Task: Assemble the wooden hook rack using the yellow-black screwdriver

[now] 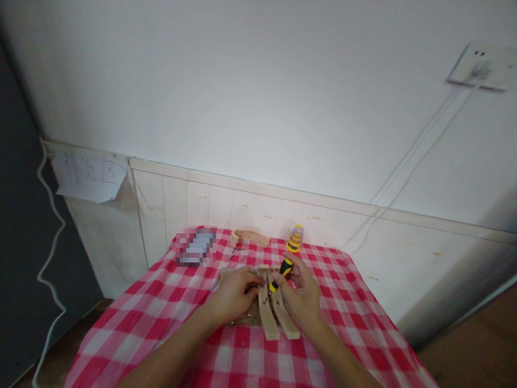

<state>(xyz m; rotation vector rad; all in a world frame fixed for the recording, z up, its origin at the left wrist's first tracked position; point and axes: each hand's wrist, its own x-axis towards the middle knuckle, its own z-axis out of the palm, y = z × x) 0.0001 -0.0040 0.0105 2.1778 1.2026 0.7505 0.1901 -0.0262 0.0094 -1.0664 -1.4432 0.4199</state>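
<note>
My right hand [301,296] is closed around a black and yellow screwdriver [285,268], which tilts down to the left. Its tip end comes down by the left one of two curved wooden pieces [270,322]. Small dark screws or holes show along the wood. My left hand [236,293] has its fingers curled at the left edge of that same piece, the fingertips touching it. The second wooden piece [288,322] lies alongside, partly behind my right hand. Under my left hand lies a shiny brownish clear plastic bag [240,319].
A red and white checked cloth [210,355] covers the table. Toward the wall are a blurred-out phone-like object [197,248], a light wooden part [254,237], a small metal tool [234,252] and a yellow-capped clear case [295,238]. The white wall [258,108] stands directly behind.
</note>
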